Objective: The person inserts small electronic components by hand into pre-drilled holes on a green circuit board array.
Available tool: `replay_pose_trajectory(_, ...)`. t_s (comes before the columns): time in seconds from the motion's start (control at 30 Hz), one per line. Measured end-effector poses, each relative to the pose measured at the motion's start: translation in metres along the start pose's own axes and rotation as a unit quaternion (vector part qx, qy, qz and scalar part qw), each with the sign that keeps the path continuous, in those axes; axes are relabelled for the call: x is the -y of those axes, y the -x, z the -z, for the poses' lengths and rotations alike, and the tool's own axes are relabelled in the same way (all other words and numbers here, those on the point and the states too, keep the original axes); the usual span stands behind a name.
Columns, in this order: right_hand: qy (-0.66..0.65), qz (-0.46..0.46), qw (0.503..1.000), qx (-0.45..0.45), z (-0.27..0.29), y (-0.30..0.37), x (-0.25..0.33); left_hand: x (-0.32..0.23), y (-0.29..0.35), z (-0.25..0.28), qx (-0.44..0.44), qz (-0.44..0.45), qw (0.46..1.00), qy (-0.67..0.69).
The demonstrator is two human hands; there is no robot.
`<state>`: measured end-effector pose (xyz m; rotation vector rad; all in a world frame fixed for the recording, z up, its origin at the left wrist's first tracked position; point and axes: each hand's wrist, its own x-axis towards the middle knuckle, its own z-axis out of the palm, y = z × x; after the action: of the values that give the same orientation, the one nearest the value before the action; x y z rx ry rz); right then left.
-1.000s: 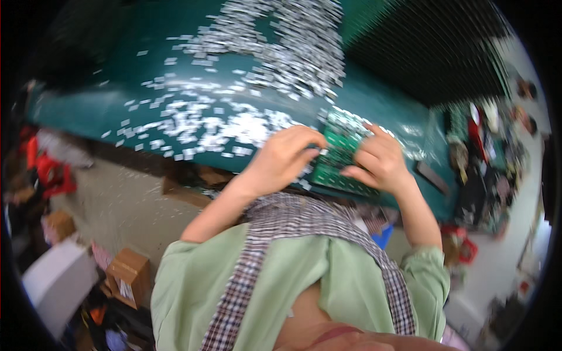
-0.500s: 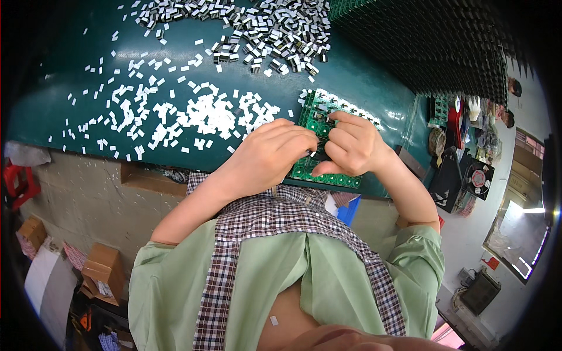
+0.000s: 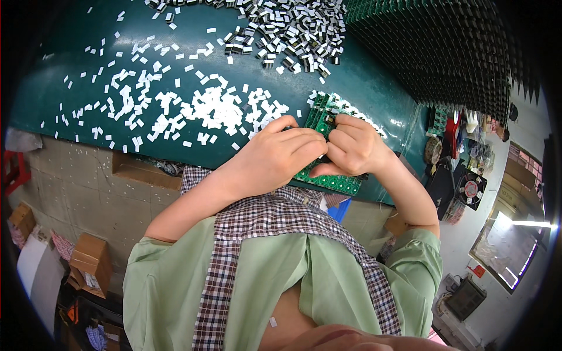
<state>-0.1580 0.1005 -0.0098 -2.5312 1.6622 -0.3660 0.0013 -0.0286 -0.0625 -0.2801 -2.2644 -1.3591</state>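
Note:
My left hand [image 3: 282,151] is closed over the near left part of a green circuit board panel [image 3: 336,184]. Its fingertips meet those of my right hand [image 3: 356,146], whose fingers are curled while the thumb points left over the board. What either hand pinches is hidden behind the fingers. Small black components sit on the board; one dark component [image 3: 330,119] shows beside my right index finger. White flat pieces line the board's far edge.
Many loose white slips [image 3: 216,110] lie left of the board. Behind them is a heap of black pin components [image 3: 293,29] with white tops. Tall stacked boards [image 3: 433,52] with dark spikes stand at the far right. A fan [image 3: 472,190] is beyond the table's right end.
The view has shifted slightly. My left fingertips have come up against my right fingers, and the small black, white-topped component seen at them before is now hidden.

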Motion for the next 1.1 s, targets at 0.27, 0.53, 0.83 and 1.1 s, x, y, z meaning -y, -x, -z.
replay_pose_trajectory(0.27,0.012,0.033,0.999,-0.026,0.0052,0.0025,-0.0008,-0.0006,-0.0004,0.0,0.002,0.002,1.0,-0.003)
replay_pose_trajectory(0.53,0.009,0.031,0.999,-0.016,0.0015,0.0009,-0.0037,-0.0022,-0.0012,0.0003,-0.006,-0.002,1.0,-0.023)
replay_pose_trajectory(0.83,0.013,0.06,0.997,-0.048,0.0039,0.0049,-0.004,-0.0016,-0.0005,-0.0003,-0.01,-0.008,1.0,-0.023)
replay_pose_trajectory(1.1,-0.022,0.039,0.999,-0.021,0.0018,0.0031,-0.0039,-0.0024,-0.0004,-0.0006,-0.013,-0.009,0.999,-0.041)
